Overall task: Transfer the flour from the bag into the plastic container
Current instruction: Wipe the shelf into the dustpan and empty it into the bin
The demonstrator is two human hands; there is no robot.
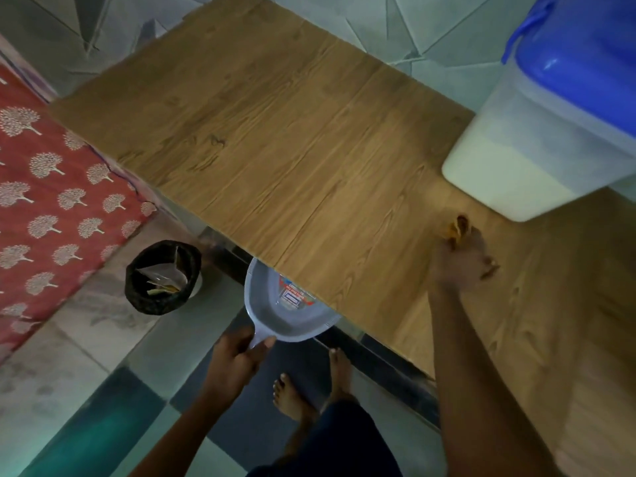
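A clear plastic container (523,160) with a blue lid (592,53) stands at the far right of the wooden table (275,132); white flour fills its lower part. My left hand (237,356) grips the handle of a grey dustpan (282,304), whose mouth sits under the table's near edge. My right hand (461,259) rests on the tabletop just in front of the container, closed around a small orange-brown object (459,227) that is blurred. No flour bag shows on the table.
A black bin (161,277) with crumpled packaging inside stands on the floor left of the dustpan. A red patterned cloth (51,201) covers the floor at left. My bare feet (309,383) stand on a dark mat below the table edge.
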